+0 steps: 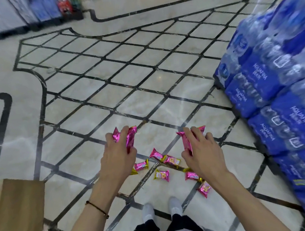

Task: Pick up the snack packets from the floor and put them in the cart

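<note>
Pink foil snack packets are split between the hands and the floor; the left hand (117,156) is clamped on a small bunch of packets (129,138), their crimped ends sticking up past the fingertips; the right hand (203,152) is clamped on another bunch (187,142), held just as high above the tiles; both hands hang in the air with forearms stretched forward, a thin dark bracelet (97,208) round the left wrist.

On the floor (83,88) below and between the hands lie the loose packets (161,175); one sits just under the left hand (141,165), two lie touching end to end in the middle (163,157), one lies alone nearer the feet, and two more rest under the right wrist (192,175), the nearest of these (204,188) tilted beside the right forearm; part of a further wrapper peeks out from beneath the left hand.

The person's white shoes (148,212) stand just behind the scatter; the floor is pale marble crossed by dark inlaid lines; a brown cardboard box (16,208) stands at the lower left, well apart from the packets; stacked blue packs of bottled water (282,93) rise on the right, near the right hand; blurred shelving (28,12) runs along the far left.
</note>
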`<state>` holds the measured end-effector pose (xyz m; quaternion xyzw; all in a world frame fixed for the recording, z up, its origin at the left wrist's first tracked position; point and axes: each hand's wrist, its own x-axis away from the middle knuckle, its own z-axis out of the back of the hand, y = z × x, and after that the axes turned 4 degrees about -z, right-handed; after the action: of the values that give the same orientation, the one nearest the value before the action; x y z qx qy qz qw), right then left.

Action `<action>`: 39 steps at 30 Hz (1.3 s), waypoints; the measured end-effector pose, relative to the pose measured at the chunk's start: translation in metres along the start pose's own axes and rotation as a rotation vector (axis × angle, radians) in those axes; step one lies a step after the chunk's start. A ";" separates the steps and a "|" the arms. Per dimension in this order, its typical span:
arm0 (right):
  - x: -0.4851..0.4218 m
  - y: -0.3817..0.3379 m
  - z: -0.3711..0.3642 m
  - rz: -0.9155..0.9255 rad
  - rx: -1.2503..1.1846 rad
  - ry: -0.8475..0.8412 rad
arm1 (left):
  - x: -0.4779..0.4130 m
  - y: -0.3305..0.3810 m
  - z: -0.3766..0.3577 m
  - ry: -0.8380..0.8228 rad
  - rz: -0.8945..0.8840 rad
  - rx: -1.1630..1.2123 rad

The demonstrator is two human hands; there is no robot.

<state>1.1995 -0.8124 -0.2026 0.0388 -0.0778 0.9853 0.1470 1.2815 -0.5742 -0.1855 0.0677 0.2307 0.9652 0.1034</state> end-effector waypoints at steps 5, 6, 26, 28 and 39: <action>0.019 0.026 0.021 -0.126 0.004 0.034 | -0.013 0.041 -0.003 -0.065 -0.106 0.005; 0.025 0.030 0.025 -0.157 0.005 0.056 | -0.014 0.050 -0.003 -0.084 -0.150 0.006; 0.255 0.040 0.076 -1.102 0.093 0.359 | 0.076 0.220 -0.034 -0.373 -0.988 -0.059; 0.287 0.039 0.075 -1.191 0.102 0.362 | 0.104 0.235 -0.039 -0.411 -1.079 -0.033; 0.493 0.014 0.050 -1.647 0.029 0.342 | 0.304 0.283 -0.071 -0.633 -1.490 -0.047</action>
<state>0.7277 -0.6936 -0.1065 -0.0650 0.0115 0.5565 0.8282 0.9266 -0.7818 -0.0927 0.1641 0.1544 0.5824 0.7811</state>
